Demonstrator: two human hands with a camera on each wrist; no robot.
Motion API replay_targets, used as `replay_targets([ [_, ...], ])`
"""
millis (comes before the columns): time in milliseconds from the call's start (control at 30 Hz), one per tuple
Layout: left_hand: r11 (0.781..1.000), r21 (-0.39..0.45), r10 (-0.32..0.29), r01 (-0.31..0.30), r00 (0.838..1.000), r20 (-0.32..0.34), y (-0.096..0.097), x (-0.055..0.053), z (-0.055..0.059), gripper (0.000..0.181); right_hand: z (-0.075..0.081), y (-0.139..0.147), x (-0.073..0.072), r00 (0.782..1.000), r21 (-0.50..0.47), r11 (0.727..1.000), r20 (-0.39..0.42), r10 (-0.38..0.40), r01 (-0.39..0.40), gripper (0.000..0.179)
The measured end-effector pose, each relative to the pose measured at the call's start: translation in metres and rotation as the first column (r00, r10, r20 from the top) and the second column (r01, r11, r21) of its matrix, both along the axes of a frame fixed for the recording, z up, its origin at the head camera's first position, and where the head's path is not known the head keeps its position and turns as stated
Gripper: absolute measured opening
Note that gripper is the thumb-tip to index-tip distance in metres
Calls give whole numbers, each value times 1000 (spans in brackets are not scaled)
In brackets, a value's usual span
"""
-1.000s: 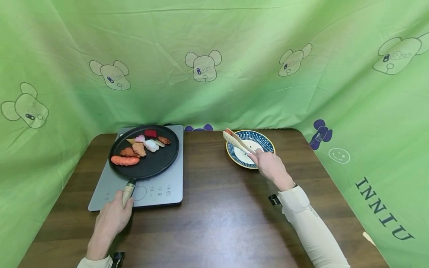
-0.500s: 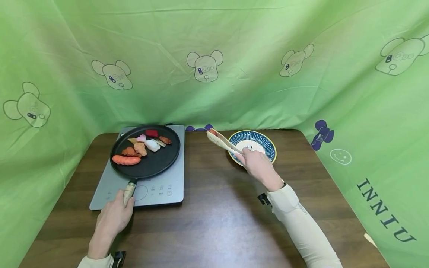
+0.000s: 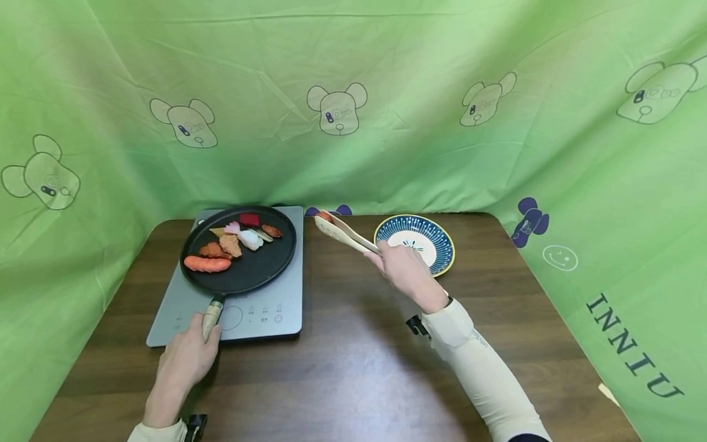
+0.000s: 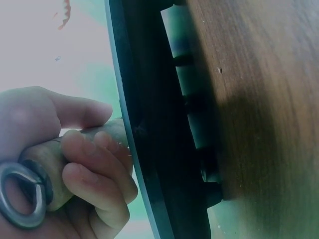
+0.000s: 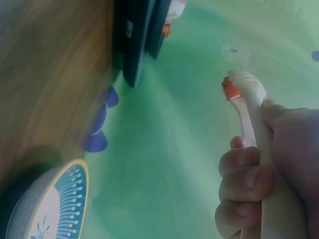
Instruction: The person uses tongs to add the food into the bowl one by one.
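Observation:
My left hand (image 3: pixel 185 359) grips the handle (image 3: pixel 212 319) of a flat black frying pan (image 3: pixel 259 270) that sits on an induction cooktop (image 3: pixel 265 328). In the left wrist view the fingers and thumb wrap round the handle, near its metal hanging ring (image 4: pixel 22 194). My right hand (image 3: pixel 410 276) holds pale tongs (image 3: pixel 348 236), pointed left over the table's back edge. Between the tips of the tongs is a small reddish-brown piece of food (image 5: pixel 230 89). Behind and right of that hand stands a blue-and-white plate (image 3: pixel 442 242) with a yellow rim, partly hidden by the hand.
In the pan lie a scored sausage (image 3: pixel 207 264), browned fried pieces (image 3: pixel 229 245), a white piece (image 3: pixel 251 240), a red block (image 3: pixel 249 219) and more food. A green printed curtain (image 3: pixel 386 166) surrounds the brown wooden table (image 3: pixel 353 344) at the back and sides.
My right hand has moved left, carrying the tongs and the reddish-brown piece from over the plate toward the pan. The left hand stays on the handle.

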State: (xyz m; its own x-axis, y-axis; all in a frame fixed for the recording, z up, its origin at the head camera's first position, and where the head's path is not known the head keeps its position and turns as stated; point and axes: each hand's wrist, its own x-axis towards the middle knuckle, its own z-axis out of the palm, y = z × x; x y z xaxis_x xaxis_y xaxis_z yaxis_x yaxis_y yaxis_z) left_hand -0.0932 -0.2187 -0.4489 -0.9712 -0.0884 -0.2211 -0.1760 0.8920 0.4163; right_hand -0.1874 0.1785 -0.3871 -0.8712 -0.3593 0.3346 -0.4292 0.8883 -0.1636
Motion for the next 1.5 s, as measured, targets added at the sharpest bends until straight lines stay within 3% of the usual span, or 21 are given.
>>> replay_targets([
  [200, 1000, 1, -6, 6, 1000, -10, -1, -1, 0, 60, 4, -15, 0, 1000, -4, 1000, 15, 24, -24, 35],
  [600, 1000, 21, -15, 15, 999, -35, 2, -1, 2, 57, -2, -49, 0, 993, 45, 992, -31, 116, -114, 36],
  [1233, 1000, 11, -1, 1, 1000, 1, 0, 1, 0, 58, -14, -89, -6, 984, 68, 989, 131, 123, -132, 39],
  [1500, 1000, 12, -3, 4, 1000, -10, 1, 2, 1, 58, -17, -100, -8, 981, 97, 986, 150, 123, -139, 41],
])
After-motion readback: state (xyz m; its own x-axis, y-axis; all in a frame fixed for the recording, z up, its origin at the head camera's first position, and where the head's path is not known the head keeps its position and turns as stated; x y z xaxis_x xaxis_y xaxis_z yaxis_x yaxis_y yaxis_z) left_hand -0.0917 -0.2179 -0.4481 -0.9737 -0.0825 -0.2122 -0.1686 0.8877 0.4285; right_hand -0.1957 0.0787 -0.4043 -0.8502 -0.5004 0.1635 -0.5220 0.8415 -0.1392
